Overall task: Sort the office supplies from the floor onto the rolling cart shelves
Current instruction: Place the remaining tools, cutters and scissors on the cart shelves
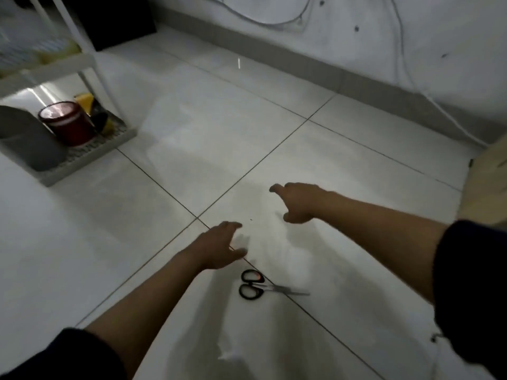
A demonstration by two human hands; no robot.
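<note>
Black-handled scissors (259, 287) lie shut on the pale tiled floor, blades pointing right. My left hand (219, 246) hovers just above and left of them, fingers spread, holding nothing. My right hand (297, 202) is farther off toward the wall, fingers loosely apart and empty. The white rolling cart (90, 149) stands at the left. Its bottom shelf holds a dark red round tin (67, 123), a grey container (26, 138) and yellow and black items (94, 111). An upper shelf (46, 69) carries blurred pale things.
A white wall with a grey baseboard (315, 64) runs along the back, with thin cables hanging on it. A beige piece of furniture (485, 185) stands at the right edge. A dark object (118, 20) sits behind the cart.
</note>
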